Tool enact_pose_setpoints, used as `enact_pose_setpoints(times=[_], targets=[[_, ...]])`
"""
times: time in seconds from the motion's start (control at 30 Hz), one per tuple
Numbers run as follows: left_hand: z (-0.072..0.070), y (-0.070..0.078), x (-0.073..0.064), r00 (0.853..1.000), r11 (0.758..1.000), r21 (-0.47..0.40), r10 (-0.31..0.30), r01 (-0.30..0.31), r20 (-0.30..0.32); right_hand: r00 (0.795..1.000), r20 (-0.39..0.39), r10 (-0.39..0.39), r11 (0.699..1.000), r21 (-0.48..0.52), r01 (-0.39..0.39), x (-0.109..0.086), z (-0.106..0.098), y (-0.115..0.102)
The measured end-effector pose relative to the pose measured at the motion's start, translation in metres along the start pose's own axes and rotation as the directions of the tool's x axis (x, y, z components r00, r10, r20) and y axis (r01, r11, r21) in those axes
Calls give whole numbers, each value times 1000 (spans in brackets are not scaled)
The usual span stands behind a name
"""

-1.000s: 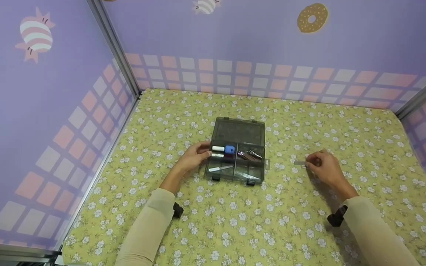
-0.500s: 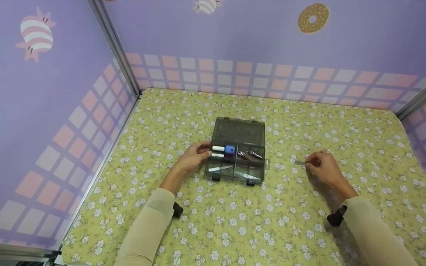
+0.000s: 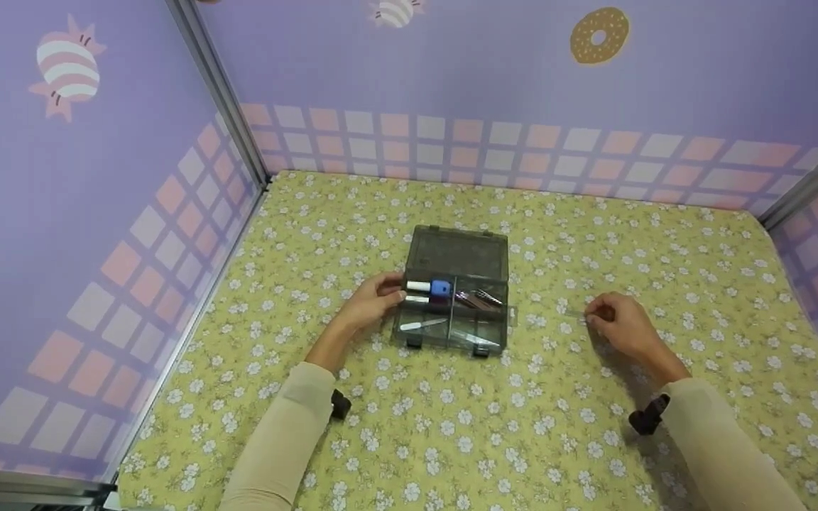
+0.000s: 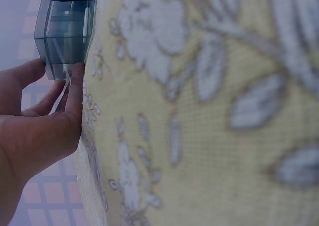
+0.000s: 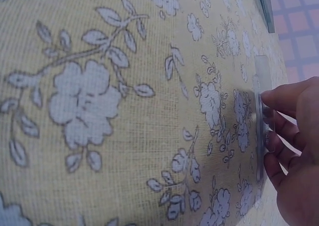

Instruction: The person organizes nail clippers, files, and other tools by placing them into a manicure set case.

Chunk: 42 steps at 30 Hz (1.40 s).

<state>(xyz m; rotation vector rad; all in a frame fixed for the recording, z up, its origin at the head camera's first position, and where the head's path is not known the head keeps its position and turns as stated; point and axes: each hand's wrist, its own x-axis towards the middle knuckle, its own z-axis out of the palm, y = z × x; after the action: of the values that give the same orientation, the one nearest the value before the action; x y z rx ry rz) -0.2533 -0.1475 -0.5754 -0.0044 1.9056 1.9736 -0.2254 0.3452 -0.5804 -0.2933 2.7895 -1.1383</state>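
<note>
A dark see-through plastic organizer box point(image 3: 444, 346) lies with its lid point(image 3: 459, 253) folded back. My left hand point(image 3: 368, 304) grips its left side, and in the left wrist view the fingertips meet the box corner point(image 4: 65, 16). Inside, on the left, are a blue bottle point(image 3: 441, 288) with a white cap and a dark red one below it. A slim tool with a white handle point(image 3: 412, 326) lies in front of them, and several metallic slim pieces point(image 3: 488, 297) on the right. Away to the right, my right hand point(image 3: 624, 325) pinches a clear plastic strip point(image 5: 262, 69) close over the cloth.
A yellow flowered cloth point(image 3: 395, 440) covers the table. Purple walls with printed tiles point(image 3: 466, 152) enclose the back and sides, joined by metal posts point(image 3: 224, 92). A clear hanging tab point(image 3: 513, 316) juts from the box's right side.
The clear strip in my right hand has tilted and looks thinner and fainter, with the hand slightly lower. My left hand and the box have stayed in place.
</note>
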Motion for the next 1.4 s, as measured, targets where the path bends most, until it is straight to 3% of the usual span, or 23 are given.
enact_pose_setpoints(times=[0.13,0.33,0.43,0.63,0.83,1.1,1.4], targets=[[1,0,0,1000,1000,2,-1,1,-13,999,-31,-11,999,32,12,1,2,-5],[2,0,-1,1000,1000,8,-2,2,-17,991,-79,-108,993,44,112,6,8,-21],[1,-1,0,1000,1000,-10,1,-1,-17,987,-64,-148,987,56,152,10,11,-34],[1,-1,-1,1000,999,44,8,-8,-15,983,-9,-181,979,88,181,15,21,-59],[0,0,-3,1000,995,96,11,-10,-5,967,9,-255,958,135,251,19,35,-83],[0,-1,-4,1000,997,81,11,-10,-8,961,32,-274,953,141,267,23,56,-110],[1,-4,-1,1000,1000,5,29,-29,-4,961,37,-273,942,211,259,27,75,-132]])
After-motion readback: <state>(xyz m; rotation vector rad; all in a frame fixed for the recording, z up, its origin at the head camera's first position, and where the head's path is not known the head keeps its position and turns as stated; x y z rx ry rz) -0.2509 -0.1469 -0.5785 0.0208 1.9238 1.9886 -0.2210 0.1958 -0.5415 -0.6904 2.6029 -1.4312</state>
